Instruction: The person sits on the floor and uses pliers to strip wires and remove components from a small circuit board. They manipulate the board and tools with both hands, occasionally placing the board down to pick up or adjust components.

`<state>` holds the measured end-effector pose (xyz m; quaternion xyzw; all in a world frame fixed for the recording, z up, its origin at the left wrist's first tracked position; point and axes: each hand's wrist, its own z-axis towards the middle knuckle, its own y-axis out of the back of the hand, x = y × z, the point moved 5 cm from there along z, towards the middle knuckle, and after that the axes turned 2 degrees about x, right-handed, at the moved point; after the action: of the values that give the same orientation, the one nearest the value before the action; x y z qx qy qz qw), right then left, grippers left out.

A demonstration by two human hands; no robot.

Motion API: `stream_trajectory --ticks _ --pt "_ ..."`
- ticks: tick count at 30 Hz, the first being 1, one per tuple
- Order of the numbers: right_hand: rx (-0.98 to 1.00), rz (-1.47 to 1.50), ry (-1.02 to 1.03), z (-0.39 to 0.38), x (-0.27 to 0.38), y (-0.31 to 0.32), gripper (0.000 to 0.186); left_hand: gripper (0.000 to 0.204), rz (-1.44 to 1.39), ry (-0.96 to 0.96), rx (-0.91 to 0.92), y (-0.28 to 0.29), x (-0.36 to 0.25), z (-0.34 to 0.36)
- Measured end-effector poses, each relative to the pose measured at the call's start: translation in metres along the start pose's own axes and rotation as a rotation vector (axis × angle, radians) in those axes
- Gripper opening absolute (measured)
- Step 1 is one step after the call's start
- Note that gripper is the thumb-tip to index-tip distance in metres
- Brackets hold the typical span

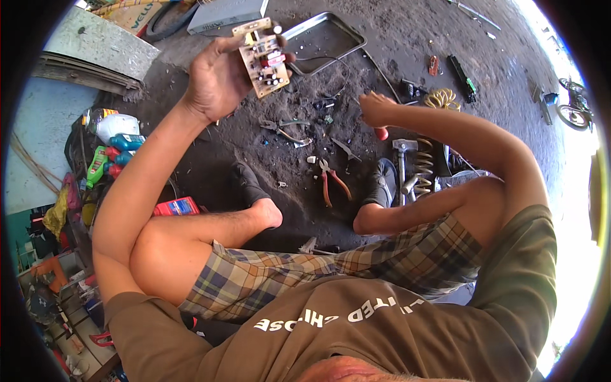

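My left hand is raised at the upper left, its fingers closed on the edges of a circuit board. The tan board is tilted with its components facing me, among them small black cylinders and a red part. Further right, my right hand is closed in a fist around a tool, and the tool's red handle end sticks out below it. The tool's other end is hard to make out. Red-handled pliers lie on the dark ground between my feet, with another pair of pliers farther off.
A rectangular metal frame lies beyond the board. By my right foot are a hammer and a coil spring. A yellowish coil rests farther right. Several bottles crowd the left side, and a motorbike stands at far right.
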<state>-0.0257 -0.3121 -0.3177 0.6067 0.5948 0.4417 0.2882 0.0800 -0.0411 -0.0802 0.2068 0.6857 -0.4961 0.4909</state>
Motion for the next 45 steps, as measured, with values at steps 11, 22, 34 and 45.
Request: stream_trajectory --ticks 11,22,34,45 --pt "0.766 -0.247 0.491 0.009 0.121 -0.121 0.054 0.071 -0.188 0.026 0.01 -0.002 0.007 0.008" --pt "0.381 0.149 -0.37 -0.031 0.156 -0.23 0.082 0.068 -0.018 -0.094 -0.016 -0.022 -0.001 0.017" --pt "0.474 0.163 -0.02 -0.001 0.133 -0.107 0.043 0.068 0.112 -0.374 -0.013 -0.038 -0.03 0.018" --pt "0.062 0.55 0.226 -0.14 0.15 0.207 0.037 0.06 0.599 -0.58 -0.083 -0.032 -0.06 -0.014"
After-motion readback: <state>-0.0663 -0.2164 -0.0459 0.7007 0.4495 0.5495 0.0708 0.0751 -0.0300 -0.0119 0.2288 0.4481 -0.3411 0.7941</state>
